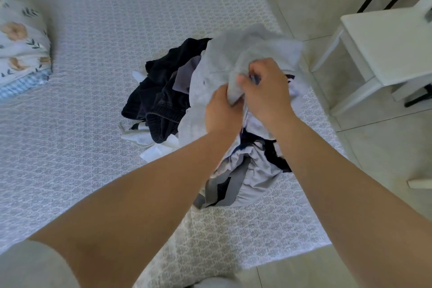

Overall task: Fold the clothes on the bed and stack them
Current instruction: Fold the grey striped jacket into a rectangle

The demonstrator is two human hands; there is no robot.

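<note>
We see the bed (93,124) spread across most of the view under a white patterned cover, with its right edge running from the far middle down to the near right, where the tiled floor (378,147) begins. The pile of clothes (168,100) lies close to that right edge, so the open room on the bed is to the left of it and at the far side. At the far left of the bed sits a floral pillow (21,37) on top of a blue checked one, well apart from the pile. Off the bed to the right stands a white chair (392,54), near the bed's edge. We reach both arms forward over the near part of the bed. Our left hand (222,110) and right hand (266,91) meet just above the right side of the pile, and both have their fingers curled into a bunch of a light grey garment (233,58), which rises from the hands and drapes toward the far side. Dark navy pieces lie to the left of the hands, and pale grey and white pieces lie beneath our wrists, nearer to us. Whether the grey garment hangs free of the pile we cannot tell.
</note>
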